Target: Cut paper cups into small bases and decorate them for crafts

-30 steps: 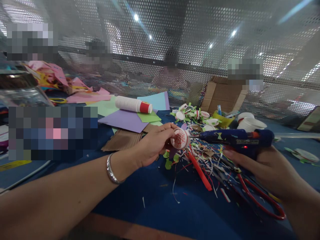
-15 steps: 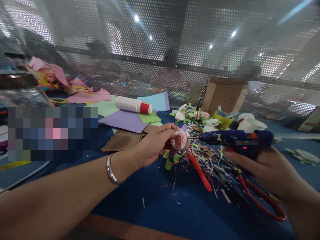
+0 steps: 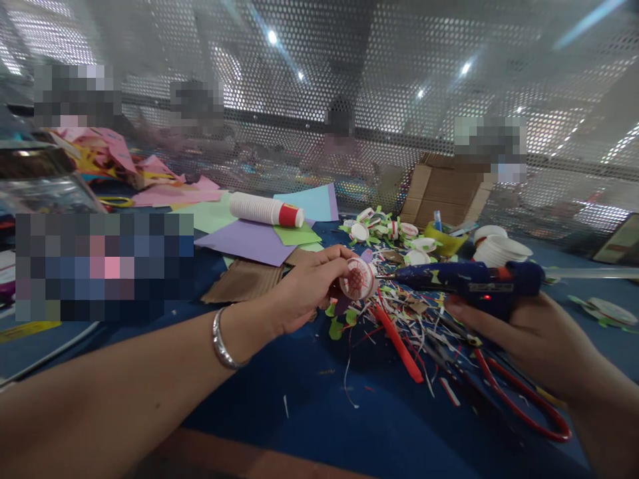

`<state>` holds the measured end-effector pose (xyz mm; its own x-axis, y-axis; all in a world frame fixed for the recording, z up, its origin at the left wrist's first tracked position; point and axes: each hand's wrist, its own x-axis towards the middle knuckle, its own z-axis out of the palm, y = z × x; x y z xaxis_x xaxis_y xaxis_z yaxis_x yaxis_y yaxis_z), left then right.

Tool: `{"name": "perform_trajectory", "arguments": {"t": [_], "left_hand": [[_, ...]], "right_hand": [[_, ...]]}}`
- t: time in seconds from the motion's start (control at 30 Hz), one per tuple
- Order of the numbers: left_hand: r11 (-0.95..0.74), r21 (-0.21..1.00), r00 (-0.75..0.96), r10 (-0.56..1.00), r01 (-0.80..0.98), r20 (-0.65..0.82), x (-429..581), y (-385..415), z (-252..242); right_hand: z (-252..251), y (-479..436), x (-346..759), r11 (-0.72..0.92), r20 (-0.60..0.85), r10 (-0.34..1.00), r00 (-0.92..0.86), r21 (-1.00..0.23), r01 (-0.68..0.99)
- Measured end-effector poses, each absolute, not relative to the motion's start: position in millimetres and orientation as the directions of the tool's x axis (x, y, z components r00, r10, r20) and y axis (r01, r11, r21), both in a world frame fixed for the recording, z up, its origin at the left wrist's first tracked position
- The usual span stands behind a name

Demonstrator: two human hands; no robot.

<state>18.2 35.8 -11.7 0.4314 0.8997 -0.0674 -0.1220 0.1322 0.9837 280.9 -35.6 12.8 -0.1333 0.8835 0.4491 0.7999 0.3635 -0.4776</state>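
While my right hand grips the glue gun, my left hand pinches the paper cup base beside the nozzle, above the scraps; the base looks light, easily dented, best held by its rim.

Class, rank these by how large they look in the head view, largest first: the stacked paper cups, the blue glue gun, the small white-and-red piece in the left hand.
1. Blue glue gun
2. Stacked paper cups
3. White-and-red piece

The cups lie farther off, so true sizes are unsure.
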Motion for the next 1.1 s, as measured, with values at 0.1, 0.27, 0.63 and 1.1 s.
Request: {"name": "perform_trajectory", "arguments": {"t": [0.1,0.27,0.63,1.1], "left_hand": [[0.13,0.984,0.432,0.9,-0.125,-0.063,18,36,-13],[0.117,0.985,0.421,0.906,-0.129,-0.052,17,36,-14],[0.104,0.988,0.393,0.918,-0.115,-0.051,18,36,-13],[0.217,0.955,0.396,0.91,-0.202,-0.123,18,32,1]], "right_hand": [[13,-35,280,0.361,0.446,0.885,-0.137,-0.469,0.806],[13,-37,283,0.362,0.457,0.877,-0.151,-0.421,0.832],[11,-35,287,0.403,0.465,0.862,-0.204,-0.382,0.832],[13,-38,280,0.468,0.538,0.808,-0.241,-0.336,0.817]]}}
